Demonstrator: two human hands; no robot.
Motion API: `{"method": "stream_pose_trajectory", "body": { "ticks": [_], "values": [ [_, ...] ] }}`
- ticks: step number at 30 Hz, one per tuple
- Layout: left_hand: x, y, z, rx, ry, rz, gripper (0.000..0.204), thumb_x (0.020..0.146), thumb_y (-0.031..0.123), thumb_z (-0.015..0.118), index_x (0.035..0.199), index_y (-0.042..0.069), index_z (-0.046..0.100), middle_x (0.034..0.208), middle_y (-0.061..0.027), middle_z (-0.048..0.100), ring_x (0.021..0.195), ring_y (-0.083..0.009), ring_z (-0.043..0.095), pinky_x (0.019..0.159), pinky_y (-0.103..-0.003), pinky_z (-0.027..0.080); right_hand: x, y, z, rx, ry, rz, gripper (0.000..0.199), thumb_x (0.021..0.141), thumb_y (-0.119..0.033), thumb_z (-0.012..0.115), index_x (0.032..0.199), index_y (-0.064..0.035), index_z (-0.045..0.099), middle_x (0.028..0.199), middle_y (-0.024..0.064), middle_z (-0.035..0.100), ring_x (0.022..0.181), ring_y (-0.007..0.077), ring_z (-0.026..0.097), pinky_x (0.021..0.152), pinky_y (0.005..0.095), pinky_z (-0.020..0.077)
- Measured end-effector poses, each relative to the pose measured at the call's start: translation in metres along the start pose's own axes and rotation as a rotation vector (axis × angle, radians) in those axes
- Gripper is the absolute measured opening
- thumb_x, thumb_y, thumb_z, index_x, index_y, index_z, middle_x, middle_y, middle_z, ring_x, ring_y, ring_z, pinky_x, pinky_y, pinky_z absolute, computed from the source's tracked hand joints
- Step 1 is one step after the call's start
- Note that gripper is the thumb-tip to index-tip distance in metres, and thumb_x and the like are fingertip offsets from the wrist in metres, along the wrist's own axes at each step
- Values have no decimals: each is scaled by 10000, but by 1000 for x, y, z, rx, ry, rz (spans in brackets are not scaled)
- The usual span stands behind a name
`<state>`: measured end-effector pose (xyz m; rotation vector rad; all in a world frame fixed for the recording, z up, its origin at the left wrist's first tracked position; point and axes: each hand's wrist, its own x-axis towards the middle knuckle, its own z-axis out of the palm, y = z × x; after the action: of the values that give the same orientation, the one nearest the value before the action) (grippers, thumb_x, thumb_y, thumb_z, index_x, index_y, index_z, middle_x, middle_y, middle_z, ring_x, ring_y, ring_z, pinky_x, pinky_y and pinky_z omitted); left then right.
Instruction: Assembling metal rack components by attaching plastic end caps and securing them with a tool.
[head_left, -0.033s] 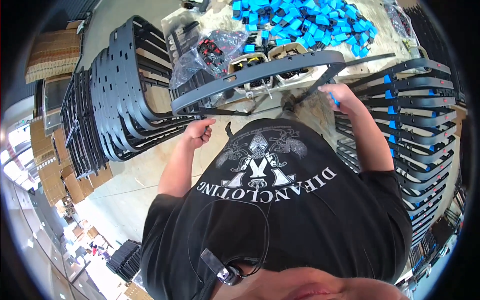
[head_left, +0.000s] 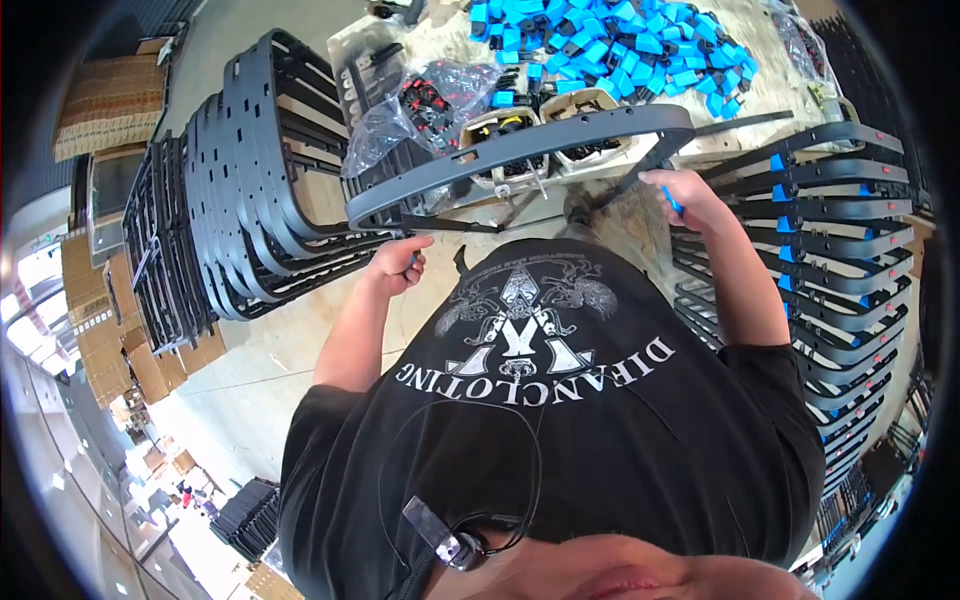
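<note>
A black curved frame (head_left: 520, 150) with rounded corners stands up in front of me at the table's edge, its long bar slanting from lower left to upper right. My right hand (head_left: 688, 197) is closed beside the frame's right leg, thumb and forefinger at that leg. A small blue plastic piece (head_left: 672, 200) shows in its curled fingers. Below the frame's left corner, my left hand (head_left: 400, 264) is curled shut; a small dark bit shows between its fingers, too little to name. Whether the left hand touches the frame is unclear.
On the worktable (head_left: 440, 40) lie a heap of blue plastic pieces (head_left: 620, 45), a clear plastic bag (head_left: 385, 135) and two bins of small parts (head_left: 580, 105). Stacked black frames stand left (head_left: 240, 170) and right (head_left: 840, 240). Cardboard (head_left: 110, 100) is piled at far left.
</note>
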<state>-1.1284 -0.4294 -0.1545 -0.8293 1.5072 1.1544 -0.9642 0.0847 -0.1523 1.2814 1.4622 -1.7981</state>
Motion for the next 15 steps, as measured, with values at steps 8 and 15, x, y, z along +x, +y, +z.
{"method": "stream_pose_trajectory", "body": {
  "ticks": [8, 15],
  "values": [
    [-10, -12, 5, -34, 102, 116, 250, 901, 286, 747, 926, 100, 582, 699, -49, 540, 448, -85, 388, 353, -233, 213, -34, -16, 17, 28, 101, -103, 320, 822, -317, 809, 826, -106, 569, 681, -34, 463, 501, 64, 372, 425, 266, 229],
    [74, -73, 22, 339, 884, 962, 642, 801, 306, 772, 1282, -44, 533, 903, -127, 682, 794, -220, 652, 767, -364, 533, 40, 50, 22, -329, 512, -545, 551, 784, -227, 805, 1210, 53, 594, 827, 32, 626, 694, 126, 576, 662, 310, 495]
  ]
}}
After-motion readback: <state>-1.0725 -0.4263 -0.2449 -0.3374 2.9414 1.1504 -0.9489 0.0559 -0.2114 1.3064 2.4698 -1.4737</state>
